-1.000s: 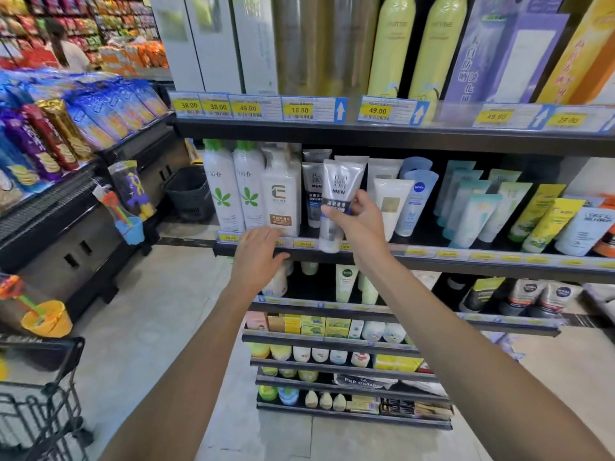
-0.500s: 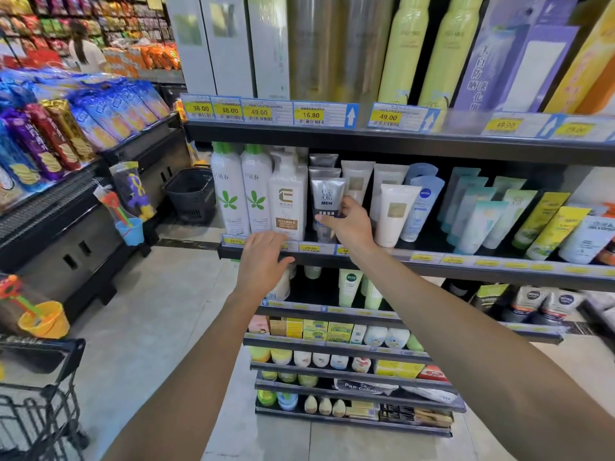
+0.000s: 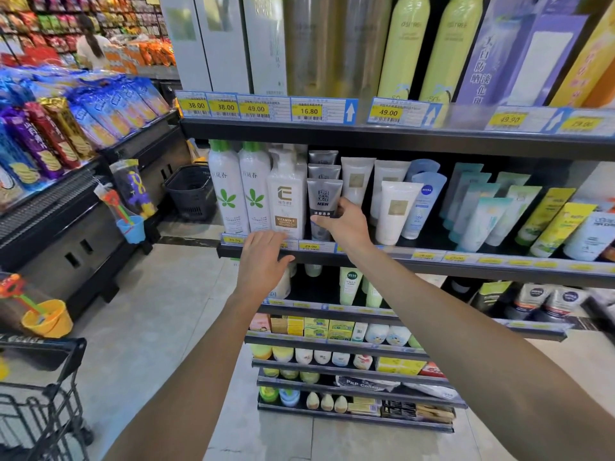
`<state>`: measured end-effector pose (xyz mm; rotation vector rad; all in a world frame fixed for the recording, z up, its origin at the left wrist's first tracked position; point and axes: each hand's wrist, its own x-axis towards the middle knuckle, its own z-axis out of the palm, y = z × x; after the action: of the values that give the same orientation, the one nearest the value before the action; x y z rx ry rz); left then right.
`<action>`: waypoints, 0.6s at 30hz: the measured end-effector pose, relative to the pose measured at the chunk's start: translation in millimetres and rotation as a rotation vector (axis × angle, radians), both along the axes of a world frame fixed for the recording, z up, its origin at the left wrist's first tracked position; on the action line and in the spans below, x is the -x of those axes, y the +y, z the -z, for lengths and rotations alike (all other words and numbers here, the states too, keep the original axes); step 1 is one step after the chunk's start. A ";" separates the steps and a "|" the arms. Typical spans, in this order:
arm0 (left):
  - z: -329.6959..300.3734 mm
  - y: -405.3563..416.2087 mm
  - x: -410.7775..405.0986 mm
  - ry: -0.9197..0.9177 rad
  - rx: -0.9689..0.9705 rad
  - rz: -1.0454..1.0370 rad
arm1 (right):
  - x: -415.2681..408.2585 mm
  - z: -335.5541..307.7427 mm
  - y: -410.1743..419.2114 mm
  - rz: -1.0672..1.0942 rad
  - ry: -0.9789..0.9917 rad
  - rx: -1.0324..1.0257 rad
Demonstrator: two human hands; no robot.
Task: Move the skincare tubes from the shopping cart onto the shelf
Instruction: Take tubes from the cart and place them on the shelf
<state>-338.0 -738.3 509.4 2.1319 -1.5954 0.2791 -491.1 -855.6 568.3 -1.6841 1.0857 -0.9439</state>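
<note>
A grey "MEN" skincare tube (image 3: 323,197) stands cap-down at the front of a row of like grey tubes on the shelf (image 3: 416,261). My right hand (image 3: 344,224) is closed around its lower part, thumb in front and fingers on its right side. My left hand (image 3: 263,261) hovers at the shelf's front edge, just below a white Vitamin E pump bottle (image 3: 286,201), fingers spread and holding nothing. The black shopping cart (image 3: 36,394) stands at the lower left; its contents are out of sight.
White and blue tubes (image 3: 397,211) stand right of the grey row, two tall white bottles (image 3: 229,191) to the left. Lower shelves hold small jars and boxes. A snack display (image 3: 50,134) and a black basket (image 3: 191,191) stand at the left. A person stands far back.
My right hand carried the grey tube from in front of the shelf edge back and down into its row, where it now stands. My left hand stayed at the shelf edge.
</note>
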 end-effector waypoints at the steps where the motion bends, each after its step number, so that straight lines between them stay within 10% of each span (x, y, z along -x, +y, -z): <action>1: -0.6 0.1 0.4 0.001 -0.004 -0.004 | 0.3 -0.2 1.0 0.000 0.002 0.000; 18: -26.4 34.5 23.2 0.185 -0.075 0.031 | 70.7 20.9 61.0 -0.087 0.138 0.167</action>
<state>-361.1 -703.8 535.8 2.1182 -1.5525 0.0110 -561.8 -794.7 547.4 -1.9410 1.0373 -0.8942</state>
